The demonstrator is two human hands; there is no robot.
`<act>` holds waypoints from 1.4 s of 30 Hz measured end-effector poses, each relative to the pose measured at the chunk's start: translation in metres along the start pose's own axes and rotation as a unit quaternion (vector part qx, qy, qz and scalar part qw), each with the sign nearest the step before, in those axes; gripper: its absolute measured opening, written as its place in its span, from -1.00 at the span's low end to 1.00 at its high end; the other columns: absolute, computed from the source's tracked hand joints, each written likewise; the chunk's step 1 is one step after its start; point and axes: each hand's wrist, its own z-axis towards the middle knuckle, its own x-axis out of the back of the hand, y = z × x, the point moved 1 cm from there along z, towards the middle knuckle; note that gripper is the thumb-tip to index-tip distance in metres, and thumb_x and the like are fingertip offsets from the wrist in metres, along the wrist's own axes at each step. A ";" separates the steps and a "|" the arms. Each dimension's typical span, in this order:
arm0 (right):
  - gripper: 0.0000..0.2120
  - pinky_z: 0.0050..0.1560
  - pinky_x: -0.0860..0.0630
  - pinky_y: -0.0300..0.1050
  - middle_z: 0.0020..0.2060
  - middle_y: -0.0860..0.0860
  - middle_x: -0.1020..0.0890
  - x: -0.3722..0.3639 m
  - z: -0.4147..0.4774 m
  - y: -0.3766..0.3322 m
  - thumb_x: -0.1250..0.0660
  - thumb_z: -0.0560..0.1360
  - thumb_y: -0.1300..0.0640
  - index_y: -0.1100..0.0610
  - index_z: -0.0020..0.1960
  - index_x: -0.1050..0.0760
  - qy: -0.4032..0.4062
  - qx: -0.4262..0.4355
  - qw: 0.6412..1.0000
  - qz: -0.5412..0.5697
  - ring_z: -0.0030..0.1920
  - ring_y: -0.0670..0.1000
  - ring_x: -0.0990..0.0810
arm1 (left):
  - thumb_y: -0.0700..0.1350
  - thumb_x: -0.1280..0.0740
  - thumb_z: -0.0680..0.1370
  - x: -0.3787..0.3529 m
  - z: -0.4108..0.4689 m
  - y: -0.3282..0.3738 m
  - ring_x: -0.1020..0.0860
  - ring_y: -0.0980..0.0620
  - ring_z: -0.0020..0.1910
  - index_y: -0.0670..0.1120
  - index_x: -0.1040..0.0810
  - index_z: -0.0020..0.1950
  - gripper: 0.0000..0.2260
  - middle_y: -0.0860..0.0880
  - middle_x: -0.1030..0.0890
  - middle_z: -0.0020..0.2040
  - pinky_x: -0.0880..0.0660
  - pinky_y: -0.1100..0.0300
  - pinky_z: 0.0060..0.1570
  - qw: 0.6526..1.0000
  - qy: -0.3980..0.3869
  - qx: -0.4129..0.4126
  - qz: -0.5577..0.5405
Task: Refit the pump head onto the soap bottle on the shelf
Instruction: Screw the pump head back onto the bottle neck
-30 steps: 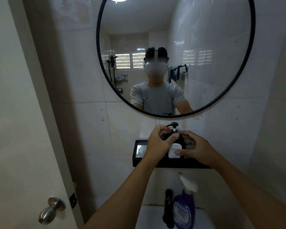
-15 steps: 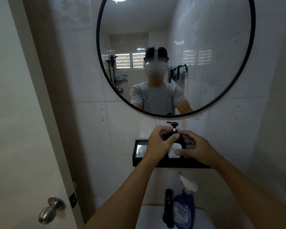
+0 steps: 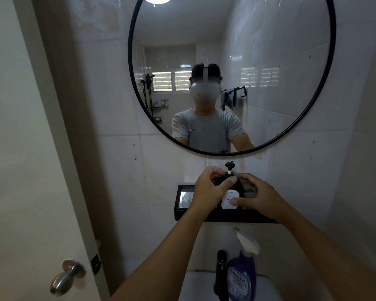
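Note:
A dark soap bottle (image 3: 230,199) with a white "HAND SOAP" label stands in the black wall shelf (image 3: 179,213) below the mirror. Its black pump head (image 3: 229,165) rises on a white stem above the bottle's neck. My left hand (image 3: 211,187) pinches the collar at the base of the pump, thumb across the bottle's shoulder. My right hand (image 3: 258,196) wraps the bottle's body from the right, thumb on the label. Much of the bottle is hidden by both hands.
A round black-framed mirror (image 3: 130,83) hangs above the shelf. Below stand a purple spray bottle (image 3: 241,276) and a black tap (image 3: 220,272) at a white basin. A door with a metal knob (image 3: 67,276) fills the left side.
The pump head's nozzle has turned, from pointing left to end-on. Both hands stay on the bottle with slight finger shifts at the collar.

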 end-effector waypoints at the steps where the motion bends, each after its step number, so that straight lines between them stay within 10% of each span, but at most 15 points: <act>1: -0.25 0.21 -0.62 0.03 0.24 -0.05 -0.61 0.000 0.000 -0.001 -0.62 0.31 0.11 0.02 0.42 -0.39 -0.001 0.001 1.000 0.001 0.21 -0.10 -0.62 | -0.11 -0.46 0.50 0.000 0.000 0.001 -0.64 0.00 0.02 -0.16 -0.57 0.04 -0.81 -0.08 -0.66 -0.01 -0.61 0.14 0.04 1.000 0.000 -0.002 0.006; 17: -0.31 0.06 -0.63 -0.27 0.16 -0.16 -0.61 0.000 -0.001 -0.004 -0.59 0.34 0.19 -0.01 0.39 -0.40 -0.005 0.010 1.000 0.008 0.12 -0.25 -0.63 | -0.19 -0.28 0.61 0.005 0.002 0.002 -0.63 0.13 -0.01 -0.15 -0.62 0.17 -0.81 -0.04 -0.67 0.03 -0.57 0.35 -0.05 0.999 -0.037 0.004 0.009; 33: -0.31 0.00 -0.65 -0.21 0.19 -0.14 -0.61 -0.001 0.000 -0.001 -0.61 0.33 0.15 -0.11 0.36 -0.40 -0.008 0.008 1.000 0.021 0.17 -0.17 -0.63 | -0.08 -0.47 0.50 0.005 0.001 0.002 -0.66 0.00 0.10 -0.11 -0.54 0.15 -0.73 -0.08 -0.68 0.09 -0.61 0.08 0.12 0.999 -0.029 0.014 -0.010; 42: -0.29 -0.03 -0.66 -0.19 0.19 -0.13 -0.61 -0.001 0.001 0.000 -0.61 0.32 0.15 -0.07 0.39 -0.40 -0.006 0.005 1.000 0.025 0.18 -0.11 -0.64 | -0.16 -0.39 0.56 0.003 0.001 0.007 -0.64 0.12 -0.05 -0.12 -0.60 0.05 -0.91 0.00 -0.66 -0.04 -0.58 0.34 -0.11 0.999 -0.029 0.009 0.026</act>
